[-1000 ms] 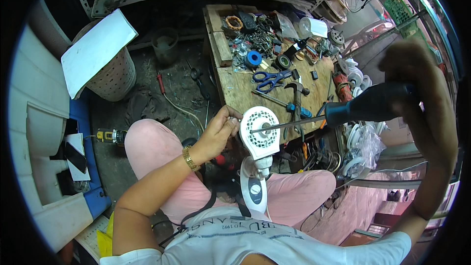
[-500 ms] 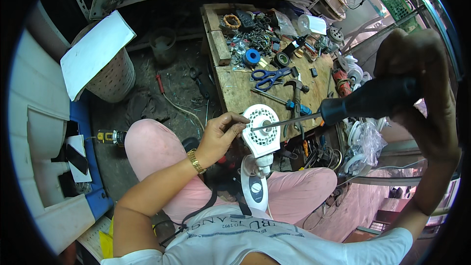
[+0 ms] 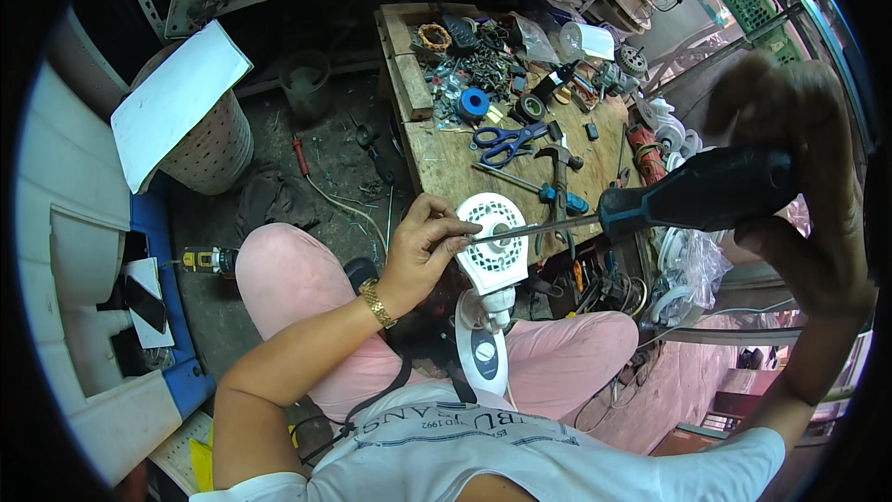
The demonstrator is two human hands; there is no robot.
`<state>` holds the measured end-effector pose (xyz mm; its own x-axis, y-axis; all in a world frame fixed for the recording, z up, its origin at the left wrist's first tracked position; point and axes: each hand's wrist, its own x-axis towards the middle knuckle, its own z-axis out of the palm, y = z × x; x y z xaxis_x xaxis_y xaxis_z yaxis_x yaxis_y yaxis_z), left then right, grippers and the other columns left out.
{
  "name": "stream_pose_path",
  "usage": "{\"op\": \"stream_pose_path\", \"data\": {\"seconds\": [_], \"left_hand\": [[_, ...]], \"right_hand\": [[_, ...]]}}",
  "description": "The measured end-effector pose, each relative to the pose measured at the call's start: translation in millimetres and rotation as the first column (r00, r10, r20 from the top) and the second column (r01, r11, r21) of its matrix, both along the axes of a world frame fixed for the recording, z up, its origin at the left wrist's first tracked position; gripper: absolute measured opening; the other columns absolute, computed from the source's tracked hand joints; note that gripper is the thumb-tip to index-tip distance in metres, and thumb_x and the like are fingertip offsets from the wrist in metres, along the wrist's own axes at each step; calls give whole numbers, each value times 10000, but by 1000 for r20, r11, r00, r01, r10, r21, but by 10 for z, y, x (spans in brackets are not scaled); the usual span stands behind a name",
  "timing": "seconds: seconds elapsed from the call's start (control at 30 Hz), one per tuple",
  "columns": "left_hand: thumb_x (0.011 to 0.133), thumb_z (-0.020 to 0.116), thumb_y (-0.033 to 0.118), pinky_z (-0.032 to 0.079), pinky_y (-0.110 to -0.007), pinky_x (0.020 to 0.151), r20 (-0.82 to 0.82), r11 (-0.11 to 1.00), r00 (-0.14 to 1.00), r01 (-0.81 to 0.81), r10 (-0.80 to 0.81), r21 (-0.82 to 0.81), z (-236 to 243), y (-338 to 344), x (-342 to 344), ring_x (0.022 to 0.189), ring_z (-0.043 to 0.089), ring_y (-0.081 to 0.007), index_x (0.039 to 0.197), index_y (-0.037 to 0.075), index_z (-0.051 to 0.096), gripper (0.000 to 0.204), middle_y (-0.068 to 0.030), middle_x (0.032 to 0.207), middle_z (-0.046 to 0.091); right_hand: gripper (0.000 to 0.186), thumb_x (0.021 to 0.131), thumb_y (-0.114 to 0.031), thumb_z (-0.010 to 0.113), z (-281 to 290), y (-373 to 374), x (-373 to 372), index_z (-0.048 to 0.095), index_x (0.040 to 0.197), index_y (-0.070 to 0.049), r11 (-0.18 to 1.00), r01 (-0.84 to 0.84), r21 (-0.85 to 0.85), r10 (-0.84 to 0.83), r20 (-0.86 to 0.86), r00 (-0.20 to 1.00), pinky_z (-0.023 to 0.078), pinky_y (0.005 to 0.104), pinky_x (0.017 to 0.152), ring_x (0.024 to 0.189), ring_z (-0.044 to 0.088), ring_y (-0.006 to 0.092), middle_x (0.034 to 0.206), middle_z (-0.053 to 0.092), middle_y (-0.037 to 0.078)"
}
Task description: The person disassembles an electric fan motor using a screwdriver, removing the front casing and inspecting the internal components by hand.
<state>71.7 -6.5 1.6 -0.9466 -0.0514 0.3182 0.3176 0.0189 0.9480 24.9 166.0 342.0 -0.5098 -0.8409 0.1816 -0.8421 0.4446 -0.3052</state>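
Note:
A white fan body without blades, with a round slotted motor housing, stands between my knees. Below its neck is a base with a round knob. My left hand is at the housing's left side, thumb and fingertips pinched together. Whatever they pinch is too small to make out. A large screwdriver with a black and blue handle lies across the housing, its tip at those fingertips. Around the handle curls my right hand, thumb below it; its upper fingers are blurred.
On the wooden workbench lie blue-handled scissors, a hammer, tape rolls and many small metal parts. A perforated basket stands at left with a white sheet on top. A yellow drill lies beside my left knee.
The screwdriver handle has turned a little and dropped slightly in the picture. My right fingers have shifted on it, and the left fingers have spread slightly above the pinch.

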Motion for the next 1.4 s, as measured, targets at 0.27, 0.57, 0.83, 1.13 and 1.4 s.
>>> {"op": "stream_pose_path", "data": {"seconds": [0.27,0.57,0.83,1.13,1.4], "left_hand": [[802,637,-3,454,-240,707,-53,1000,999,8,-9,-8,-16,-18,-26,843,521,-135,967,-7,697,176,-53,921,491],[804,637,1,452,-245,697,-35,1000,999,15,-15,4,-48,14,-34,834,530,-141,970,-12,694,176,-58,907,505],[797,633,2,458,-263,691,-55,1000,998,21,-21,8,36,51,-51,778,575,-161,967,-16,694,182,-81,839,584],[775,668,67,445,-299,655,-41,999,998,38,-38,-6,11,-3,-93,753,612,-210,934,17,705,171,-103,829,652],[895,598,45,503,-243,801,200,921,962,98,-184,377,-61,21,-70,854,637,-120,1053,-36,660,188,-59,854,675]], "right_hand": [[516,717,-251,639,-131,-11,28,450,1115,17,987,145,75,-139,-78,987,405,302,729,842,511,215,993,500,151],[594,824,-373,630,-119,75,100,431,1219,25,999,42,2,-42,1,999,431,292,731,879,531,184,1000,528,122],[698,811,-286,722,-337,110,-13,380,1328,34,929,360,-80,-365,-59,929,438,331,862,964,542,186,1076,537,116],[607,702,-381,816,-1523,177,-130,460,1075,-62,833,78,-548,284,544,789,538,291,716,880,612,196,1044,598,244],[310,889,-238,642,-2042,227,124,402,954,-52,719,244,-651,229,553,801,528,454,785,811,645,349,836,634,219]]}}
